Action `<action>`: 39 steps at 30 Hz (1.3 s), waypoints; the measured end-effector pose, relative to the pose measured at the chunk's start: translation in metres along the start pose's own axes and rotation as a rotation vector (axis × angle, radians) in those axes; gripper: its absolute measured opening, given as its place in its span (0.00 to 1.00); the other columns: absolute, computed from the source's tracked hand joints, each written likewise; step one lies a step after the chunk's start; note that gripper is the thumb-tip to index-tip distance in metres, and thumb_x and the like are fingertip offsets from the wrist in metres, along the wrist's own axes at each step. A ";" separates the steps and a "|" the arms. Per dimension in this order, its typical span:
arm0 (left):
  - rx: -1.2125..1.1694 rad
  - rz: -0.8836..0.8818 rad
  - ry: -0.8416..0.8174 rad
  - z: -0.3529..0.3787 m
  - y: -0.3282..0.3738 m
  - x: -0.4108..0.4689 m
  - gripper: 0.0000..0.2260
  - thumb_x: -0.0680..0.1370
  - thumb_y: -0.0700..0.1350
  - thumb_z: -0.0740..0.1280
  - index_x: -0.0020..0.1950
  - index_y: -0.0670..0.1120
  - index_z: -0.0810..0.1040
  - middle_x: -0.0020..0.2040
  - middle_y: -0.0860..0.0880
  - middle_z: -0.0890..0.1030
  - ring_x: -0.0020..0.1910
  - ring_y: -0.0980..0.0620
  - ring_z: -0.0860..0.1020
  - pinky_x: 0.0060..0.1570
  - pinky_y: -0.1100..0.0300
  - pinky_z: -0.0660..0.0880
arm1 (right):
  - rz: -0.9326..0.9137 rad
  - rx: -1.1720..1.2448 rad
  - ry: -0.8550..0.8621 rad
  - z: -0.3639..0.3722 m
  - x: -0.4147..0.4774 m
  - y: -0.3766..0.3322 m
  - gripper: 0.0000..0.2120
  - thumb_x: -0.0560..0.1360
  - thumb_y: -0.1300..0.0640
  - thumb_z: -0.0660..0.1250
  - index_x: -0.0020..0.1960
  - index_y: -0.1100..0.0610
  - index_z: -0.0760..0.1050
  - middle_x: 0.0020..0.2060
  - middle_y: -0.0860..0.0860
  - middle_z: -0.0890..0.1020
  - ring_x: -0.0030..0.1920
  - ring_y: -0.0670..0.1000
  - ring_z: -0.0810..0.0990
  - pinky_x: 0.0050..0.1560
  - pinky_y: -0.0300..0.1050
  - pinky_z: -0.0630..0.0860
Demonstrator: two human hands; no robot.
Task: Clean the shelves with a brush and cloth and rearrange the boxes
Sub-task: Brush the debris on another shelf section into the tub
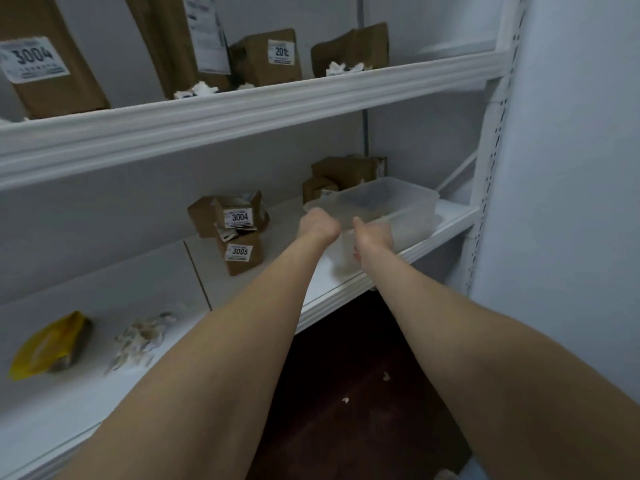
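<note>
A clear plastic bin (391,199) sits on the right end of the white middle shelf (346,292). Both my arms reach out to its near left corner. My left hand (318,226) curls over the bin's near rim, and my right hand (374,234) grips the same rim just to the right, thumb up. Left of the bin is a small pile of brown cardboard boxes (237,230) labelled 3004 and 3005. Two more brown boxes (346,173) stand behind the bin against the wall. No brush or cloth is in view.
The upper shelf (242,116) carries several brown boxes (265,57) and white paper scraps. On the middle shelf's left part lie a yellow packet (52,344) and torn paper scraps (140,341). A white slotted upright (491,161) and a wall close off the right side. The floor (346,393) below is dark.
</note>
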State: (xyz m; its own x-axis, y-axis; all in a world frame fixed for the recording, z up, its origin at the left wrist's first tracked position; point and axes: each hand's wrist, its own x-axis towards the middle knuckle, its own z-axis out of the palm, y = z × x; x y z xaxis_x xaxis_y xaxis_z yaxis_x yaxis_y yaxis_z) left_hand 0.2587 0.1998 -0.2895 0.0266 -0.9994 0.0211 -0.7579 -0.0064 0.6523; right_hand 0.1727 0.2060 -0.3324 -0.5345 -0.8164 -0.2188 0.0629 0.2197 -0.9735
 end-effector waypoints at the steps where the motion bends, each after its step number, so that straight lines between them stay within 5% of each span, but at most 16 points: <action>1: -0.009 -0.025 -0.002 0.004 0.002 0.004 0.17 0.80 0.48 0.61 0.65 0.39 0.71 0.63 0.40 0.76 0.60 0.43 0.76 0.50 0.57 0.73 | 0.037 0.033 -0.005 -0.002 0.006 0.002 0.28 0.75 0.46 0.66 0.68 0.61 0.66 0.62 0.61 0.76 0.59 0.62 0.77 0.60 0.56 0.75; 5: -0.109 -0.125 -0.038 0.017 0.003 0.023 0.21 0.80 0.52 0.60 0.67 0.38 0.70 0.61 0.40 0.76 0.55 0.42 0.78 0.56 0.52 0.78 | 0.143 0.184 0.007 -0.006 0.027 0.004 0.31 0.73 0.44 0.70 0.68 0.60 0.65 0.62 0.61 0.75 0.58 0.62 0.78 0.58 0.57 0.77; 12: -0.346 -0.219 -0.117 0.027 -0.003 0.037 0.15 0.80 0.47 0.62 0.64 0.42 0.70 0.53 0.43 0.76 0.43 0.49 0.76 0.40 0.58 0.76 | 0.188 0.179 0.028 0.000 0.044 0.005 0.25 0.74 0.47 0.69 0.65 0.58 0.69 0.56 0.58 0.79 0.46 0.57 0.83 0.50 0.52 0.82; 15: -0.339 -0.228 -0.144 0.028 -0.007 0.038 0.12 0.79 0.46 0.62 0.61 0.44 0.70 0.58 0.44 0.75 0.45 0.49 0.76 0.39 0.57 0.76 | 0.159 0.172 0.064 0.001 0.045 0.005 0.20 0.74 0.51 0.67 0.62 0.59 0.71 0.49 0.57 0.81 0.32 0.52 0.81 0.45 0.51 0.83; 19: -0.270 -0.235 -0.161 0.020 -0.011 0.030 0.16 0.79 0.45 0.62 0.65 0.42 0.69 0.63 0.41 0.72 0.51 0.43 0.76 0.41 0.53 0.77 | 0.087 0.181 0.104 0.002 0.034 0.005 0.17 0.74 0.56 0.66 0.61 0.61 0.73 0.53 0.59 0.79 0.32 0.56 0.81 0.42 0.53 0.83; 23: -0.346 -0.284 -0.176 0.001 -0.018 0.016 0.15 0.80 0.42 0.60 0.67 0.42 0.69 0.66 0.40 0.69 0.45 0.42 0.74 0.31 0.53 0.79 | 0.031 0.111 0.115 0.005 0.014 0.016 0.13 0.72 0.56 0.64 0.54 0.62 0.74 0.32 0.53 0.77 0.27 0.54 0.81 0.43 0.55 0.82; 26: -0.450 -0.288 -0.111 -0.013 -0.024 0.001 0.17 0.81 0.36 0.57 0.69 0.43 0.68 0.69 0.41 0.68 0.49 0.40 0.76 0.26 0.52 0.80 | -0.015 0.090 0.060 0.008 -0.009 0.017 0.09 0.71 0.52 0.67 0.40 0.58 0.74 0.25 0.51 0.76 0.29 0.54 0.83 0.45 0.55 0.82; 28: -0.474 -0.270 -0.068 -0.026 -0.027 -0.010 0.17 0.81 0.35 0.55 0.70 0.42 0.68 0.70 0.40 0.68 0.52 0.37 0.78 0.24 0.51 0.79 | -0.049 0.042 0.017 0.007 -0.023 0.014 0.15 0.68 0.45 0.68 0.40 0.57 0.76 0.30 0.53 0.81 0.36 0.55 0.84 0.46 0.55 0.82; 30: -0.477 -0.251 -0.054 -0.041 -0.030 -0.023 0.17 0.80 0.36 0.57 0.69 0.42 0.67 0.69 0.40 0.69 0.52 0.35 0.79 0.24 0.47 0.79 | -0.055 0.007 0.032 0.000 -0.033 0.011 0.25 0.65 0.40 0.67 0.51 0.59 0.77 0.45 0.57 0.83 0.45 0.59 0.83 0.51 0.54 0.80; 34: -0.350 -0.247 -0.102 -0.077 -0.045 -0.049 0.10 0.79 0.35 0.60 0.60 0.39 0.71 0.68 0.36 0.69 0.49 0.34 0.80 0.36 0.42 0.80 | -0.057 -0.075 0.254 -0.026 -0.045 0.002 0.39 0.67 0.38 0.71 0.69 0.60 0.63 0.65 0.59 0.70 0.61 0.64 0.74 0.56 0.54 0.72; 37: -0.287 -0.258 -0.142 -0.101 -0.062 -0.066 0.19 0.80 0.33 0.56 0.71 0.39 0.63 0.72 0.37 0.62 0.53 0.31 0.77 0.20 0.51 0.77 | -0.100 -0.096 0.297 -0.041 -0.051 0.000 0.41 0.70 0.42 0.71 0.74 0.59 0.58 0.69 0.58 0.65 0.67 0.63 0.68 0.61 0.55 0.68; 39: -0.232 -0.259 -0.162 -0.115 -0.071 -0.078 0.19 0.79 0.32 0.57 0.71 0.38 0.64 0.72 0.36 0.63 0.60 0.30 0.74 0.19 0.54 0.75 | -0.105 -0.137 0.254 -0.045 -0.059 0.002 0.37 0.72 0.45 0.69 0.74 0.59 0.58 0.70 0.57 0.66 0.68 0.62 0.67 0.63 0.55 0.68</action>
State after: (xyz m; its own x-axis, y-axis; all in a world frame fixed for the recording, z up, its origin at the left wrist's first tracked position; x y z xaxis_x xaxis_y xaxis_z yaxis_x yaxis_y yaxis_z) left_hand 0.3861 0.2825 -0.2503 0.0804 -0.9583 -0.2744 -0.5716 -0.2698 0.7749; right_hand 0.1669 0.2789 -0.3188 -0.7269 -0.6825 -0.0769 -0.1089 0.2250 -0.9683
